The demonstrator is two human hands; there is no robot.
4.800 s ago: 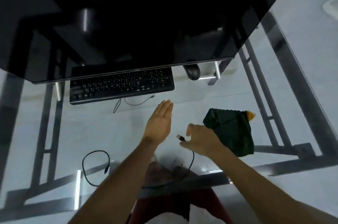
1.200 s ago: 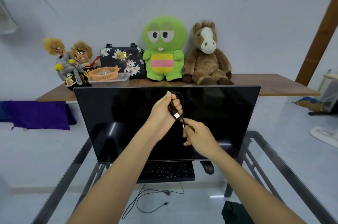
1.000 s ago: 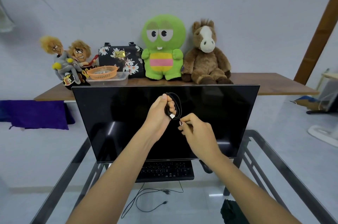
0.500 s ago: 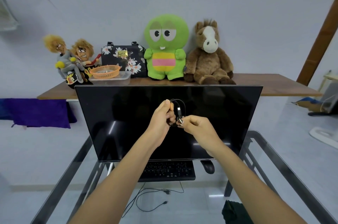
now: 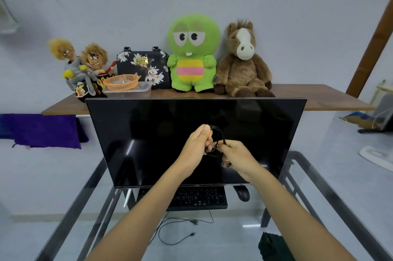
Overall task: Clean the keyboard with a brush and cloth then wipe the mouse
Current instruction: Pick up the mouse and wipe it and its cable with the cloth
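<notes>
1. The black rectangular keyboard (image 5: 192, 198) lies on the glass-topped metal-framed desk (image 5: 331, 197), under the lower edge of the wide black monitor (image 5: 148, 133); the black oval mouse (image 5: 242, 193) sits just to its right.
2. A thin black loose cable (image 5: 180, 231) lies curled on the glass near the keyboard, and a dark green cloth (image 5: 271, 247) lies at the near right edge.
3. On the far brown wooden shelf (image 5: 308, 96), an orange plastic mesh basket (image 5: 121, 82) rests in a clear plastic tub (image 5: 136, 91); small things lie in the basket, too small to tell.
4. The left hand (image 5: 196, 143) is raised before the screen, fingers curled round a coiled black cord (image 5: 217, 140).
5. The right hand (image 5: 237, 157) meets it, thumb and fingers pinching the same cord.
</notes>
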